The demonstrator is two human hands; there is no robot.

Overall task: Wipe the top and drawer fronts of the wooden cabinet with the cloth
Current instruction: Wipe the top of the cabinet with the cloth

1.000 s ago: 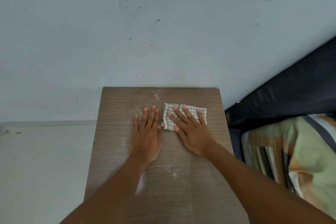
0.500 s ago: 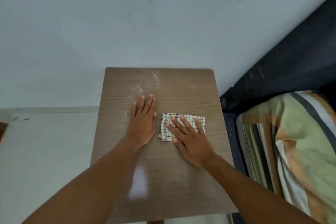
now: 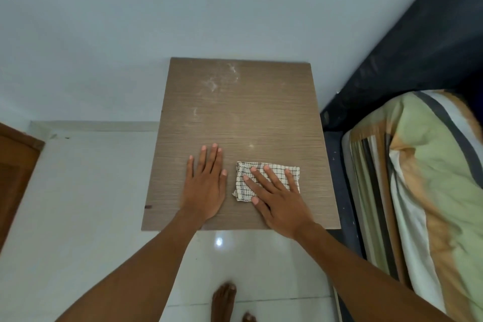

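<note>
At the far left edge a piece of brown wooden furniture [image 3: 15, 178] juts into view, standing on the pale tiled floor [image 3: 78, 204]. In the middle stands the wooden cabinet [image 3: 243, 112], seen from above, its top reaching back to the light wall [image 3: 183, 21]; whitish dusty smears mark the far half of the top. The drawer fronts are not visible from this angle.

The left hand [image 3: 205, 185] lies flat and open on the near half of the top, palm down, fingers together and pointing toward the wall, holding nothing. Just beside it to the right lies the cloth [image 3: 244, 183], a folded checked rectangle whose long axis runs left to right, parallel to the cabinet's front edge. The right hand [image 3: 277, 198] presses it flat, palm down, fingers spread and angled toward the far left, covering the cloth's right part; it grips nothing, only bears down.

Below the cabinet's front edge a bare foot [image 3: 223, 300] stands on the tiles. At the right, a bed with striped bedding [image 3: 431, 178] sits against a dark headboard [image 3: 405, 47].
</note>
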